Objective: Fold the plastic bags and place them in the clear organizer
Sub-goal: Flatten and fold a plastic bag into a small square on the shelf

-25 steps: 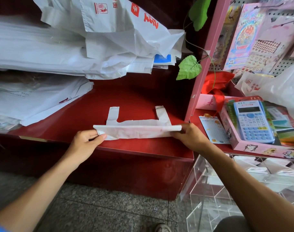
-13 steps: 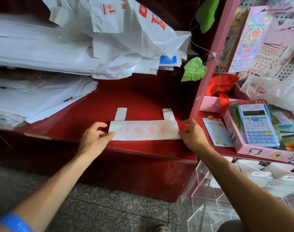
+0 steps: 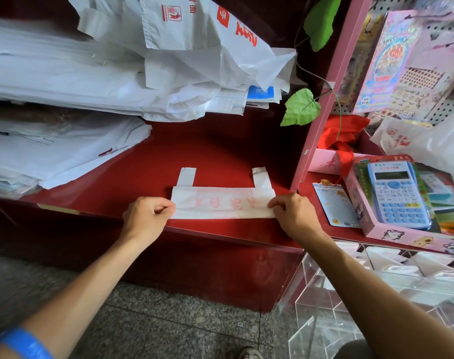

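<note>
A white plastic bag [image 3: 220,202] with faint red print lies folded into a long strip near the front edge of the red shelf [image 3: 220,151]. Its two handles stick out toward the back. My left hand [image 3: 145,218] pinches the strip's left end with curled fingers. My right hand [image 3: 293,216] pinches the right end between thumb and fingers. The clear organizer [image 3: 376,294] stands low at the right, below the shelf, with folded white bags in its upper compartments.
Piles of white plastic bags [image 3: 104,68] fill the left and back of the shelf. A pink upright post [image 3: 324,99] borders the right side. Beyond it sit a boxed blue calculator [image 3: 399,195], a small card [image 3: 336,206] and sticker sheets. Grey stone floor lies below.
The bag was folded over from a raised narrow roll into a flat strip. Both hands went from pressing flat at its ends to pinching them.
</note>
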